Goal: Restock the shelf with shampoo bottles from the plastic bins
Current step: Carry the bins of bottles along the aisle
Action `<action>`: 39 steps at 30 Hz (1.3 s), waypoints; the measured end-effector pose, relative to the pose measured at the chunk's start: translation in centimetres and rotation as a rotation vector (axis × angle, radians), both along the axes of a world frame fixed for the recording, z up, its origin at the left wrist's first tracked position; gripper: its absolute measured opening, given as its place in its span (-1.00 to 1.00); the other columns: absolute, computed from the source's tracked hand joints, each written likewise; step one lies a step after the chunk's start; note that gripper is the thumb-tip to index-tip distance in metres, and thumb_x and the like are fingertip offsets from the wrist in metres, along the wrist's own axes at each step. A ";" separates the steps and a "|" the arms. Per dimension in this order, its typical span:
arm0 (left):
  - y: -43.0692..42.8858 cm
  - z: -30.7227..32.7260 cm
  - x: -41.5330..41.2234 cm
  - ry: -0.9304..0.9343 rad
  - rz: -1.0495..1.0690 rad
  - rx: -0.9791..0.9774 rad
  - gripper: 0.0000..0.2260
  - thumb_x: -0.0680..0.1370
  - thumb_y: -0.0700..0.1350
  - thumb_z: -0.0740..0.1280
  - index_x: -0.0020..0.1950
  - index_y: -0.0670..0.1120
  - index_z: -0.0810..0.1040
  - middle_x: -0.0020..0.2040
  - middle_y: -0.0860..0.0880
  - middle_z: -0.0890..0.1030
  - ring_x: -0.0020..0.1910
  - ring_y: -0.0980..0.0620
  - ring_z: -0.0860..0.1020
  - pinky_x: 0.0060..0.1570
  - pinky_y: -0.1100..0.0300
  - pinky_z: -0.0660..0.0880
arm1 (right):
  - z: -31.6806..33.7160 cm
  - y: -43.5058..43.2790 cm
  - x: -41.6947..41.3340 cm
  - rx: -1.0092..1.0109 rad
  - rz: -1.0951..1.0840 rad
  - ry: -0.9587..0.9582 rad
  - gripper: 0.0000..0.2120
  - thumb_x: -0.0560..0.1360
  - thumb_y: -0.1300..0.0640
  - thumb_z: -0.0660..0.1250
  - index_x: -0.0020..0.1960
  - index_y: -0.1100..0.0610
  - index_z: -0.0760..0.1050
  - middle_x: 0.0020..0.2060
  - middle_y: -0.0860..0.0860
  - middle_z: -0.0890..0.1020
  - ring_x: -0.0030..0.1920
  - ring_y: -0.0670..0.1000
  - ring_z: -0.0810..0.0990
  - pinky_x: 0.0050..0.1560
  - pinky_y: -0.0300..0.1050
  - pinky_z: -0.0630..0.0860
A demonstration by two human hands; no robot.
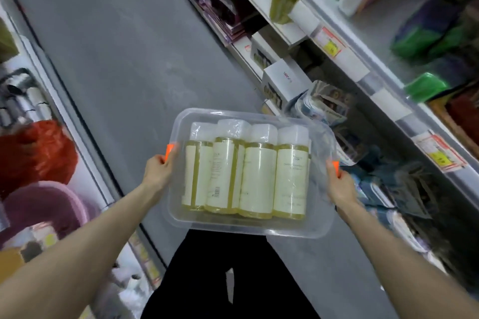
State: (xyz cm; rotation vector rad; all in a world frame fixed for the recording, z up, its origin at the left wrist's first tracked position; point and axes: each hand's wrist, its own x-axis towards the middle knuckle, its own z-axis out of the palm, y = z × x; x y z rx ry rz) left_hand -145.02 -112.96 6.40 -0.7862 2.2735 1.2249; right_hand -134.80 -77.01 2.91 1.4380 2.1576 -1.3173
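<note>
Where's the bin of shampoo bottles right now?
Head view, centre: the clear bin is held over the aisle floor between left hand and right hand.

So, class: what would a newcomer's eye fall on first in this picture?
First, the clear plastic bin at centre, held over the grey aisle floor by the left hand and right hand. Four yellow shampoo bottles lie side by side in it. Shelves of colourful goods run along the right.

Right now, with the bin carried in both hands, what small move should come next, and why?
Probably set the clear bin down near the shelf on the right. The left hand and right hand both grip its orange-clipped ends, so neither is free to lift out any of the four shampoo bottles lying side by side under its lid.
</note>
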 end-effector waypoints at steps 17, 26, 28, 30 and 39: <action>4.4 -21.9 -21.6 -0.179 -0.479 -0.037 -0.53 0.51 0.27 0.26 -0.14 -0.17 0.47 -0.25 -0.11 0.45 -0.25 -0.03 0.43 -0.27 0.11 0.41 | -19.7 -5.8 -3.4 -0.067 -0.538 -0.145 -0.53 0.59 -0.18 0.13 -0.33 0.13 0.29 -0.45 0.05 0.34 -0.42 0.05 0.32 -0.35 -0.09 0.28; 10.3 -37.7 -26.0 -0.141 -0.667 -0.151 -0.54 0.55 0.23 0.24 -0.19 -0.18 0.47 -0.26 -0.16 0.48 -0.26 -0.07 0.45 -0.22 0.07 0.43 | -33.9 -5.4 -3.8 -0.097 -0.690 -0.181 -0.53 0.60 -0.16 0.12 -0.25 0.21 0.39 -0.39 0.11 0.43 -0.34 0.11 0.44 -0.29 -0.04 0.37; 11.5 -41.1 -26.5 -0.125 -0.703 -0.154 -0.54 0.55 0.24 0.23 -0.17 -0.18 0.47 -0.25 -0.17 0.48 -0.25 -0.06 0.45 -0.22 0.07 0.42 | -37.0 -5.0 -3.7 -0.085 -0.701 -0.182 -0.53 0.60 -0.17 0.12 -0.27 0.18 0.39 -0.39 0.11 0.45 -0.33 0.13 0.46 -0.27 -0.02 0.39; 12.4 -44.3 -27.0 -0.128 -0.738 -0.156 -0.52 0.53 0.28 0.22 -0.24 -0.15 0.43 -0.29 -0.15 0.45 -0.28 -0.06 0.44 -0.24 0.08 0.40 | -39.8 -4.5 -3.8 -0.080 -0.719 -0.184 -0.55 0.60 -0.17 0.13 -0.26 0.16 0.39 -0.37 0.10 0.45 -0.29 0.14 0.48 -0.24 0.00 0.42; 15.6 -53.7 -27.2 -0.064 -0.770 -0.131 -0.53 0.55 0.25 0.22 -0.31 -0.12 0.37 -0.32 -0.16 0.40 -0.30 -0.04 0.41 -0.35 0.14 0.32 | -48.7 -2.4 -4.4 -0.039 -0.795 -0.153 -0.54 0.59 -0.14 0.16 -0.32 0.16 0.34 -0.39 0.09 0.41 -0.29 0.12 0.42 -0.30 -0.07 0.38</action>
